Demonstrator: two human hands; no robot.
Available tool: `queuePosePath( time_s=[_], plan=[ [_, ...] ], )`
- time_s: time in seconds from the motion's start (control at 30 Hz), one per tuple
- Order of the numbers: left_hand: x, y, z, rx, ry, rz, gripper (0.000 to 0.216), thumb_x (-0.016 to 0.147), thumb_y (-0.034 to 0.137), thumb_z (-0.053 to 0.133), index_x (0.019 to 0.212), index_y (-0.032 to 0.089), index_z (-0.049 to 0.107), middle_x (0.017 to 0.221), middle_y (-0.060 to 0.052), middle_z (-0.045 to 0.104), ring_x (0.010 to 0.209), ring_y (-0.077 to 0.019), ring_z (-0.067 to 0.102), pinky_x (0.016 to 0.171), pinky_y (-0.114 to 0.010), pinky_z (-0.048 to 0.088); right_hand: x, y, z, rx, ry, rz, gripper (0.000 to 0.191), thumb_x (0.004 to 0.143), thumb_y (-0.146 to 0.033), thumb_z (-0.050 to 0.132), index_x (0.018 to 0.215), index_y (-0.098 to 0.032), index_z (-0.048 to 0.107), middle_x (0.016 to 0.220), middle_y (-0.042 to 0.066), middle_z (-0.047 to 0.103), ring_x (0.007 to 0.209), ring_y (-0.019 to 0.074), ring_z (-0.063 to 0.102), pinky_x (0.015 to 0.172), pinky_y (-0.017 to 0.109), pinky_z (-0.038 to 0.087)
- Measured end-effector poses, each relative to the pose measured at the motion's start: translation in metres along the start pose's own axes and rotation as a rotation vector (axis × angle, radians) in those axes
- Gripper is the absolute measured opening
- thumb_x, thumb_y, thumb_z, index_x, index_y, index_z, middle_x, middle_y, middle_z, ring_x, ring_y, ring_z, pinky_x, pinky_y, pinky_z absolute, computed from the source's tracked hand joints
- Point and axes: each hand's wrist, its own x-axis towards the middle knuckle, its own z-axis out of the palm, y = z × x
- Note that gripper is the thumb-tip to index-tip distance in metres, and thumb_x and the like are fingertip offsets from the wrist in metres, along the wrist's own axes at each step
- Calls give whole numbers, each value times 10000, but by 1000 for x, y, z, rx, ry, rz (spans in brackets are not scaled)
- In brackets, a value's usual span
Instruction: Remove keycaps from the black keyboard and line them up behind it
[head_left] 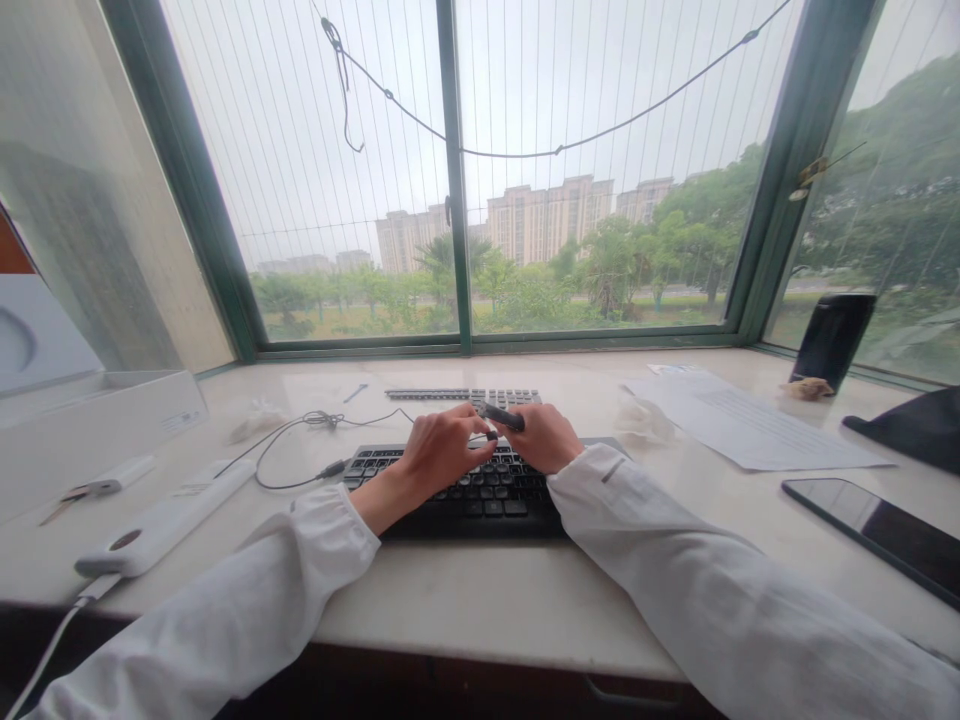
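A black keyboard (491, 505) lies on the white sill, its lower part showing below my hands. Above its upper rows my left hand (442, 445) pinches a small black keycap (492, 436) between thumb and finger. My right hand (551, 437) is closed around a short black-handled tool (502, 415) whose tip points left toward my left fingers; its exact kind is hard to make out. Behind the keyboard, loose keycaps (427, 394) are laid out in rows, partly hidden by my hands.
Left of the keyboard are a coiled black cable (322, 420), a white power strip (169, 520) and a white box (150, 400). To the right lie crumpled tissue (643, 420), a paper sheet (750, 420), a phone (877, 530) and a black upright object (832, 340). Windows rise behind.
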Motion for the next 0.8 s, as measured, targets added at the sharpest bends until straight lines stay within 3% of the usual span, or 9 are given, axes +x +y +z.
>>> queuePosePath(
  time_s=[0.8],
  plan=[
    [0, 1, -2, 27, -52, -32, 278, 865, 473, 563, 986, 296, 739, 881, -20, 675, 724, -185, 656, 558, -253, 397, 0, -1, 1, -16, -43, 4, 270, 878, -384, 481, 814, -233, 695, 808, 37, 711, 731, 172, 619, 585, 252, 313]
  ],
)
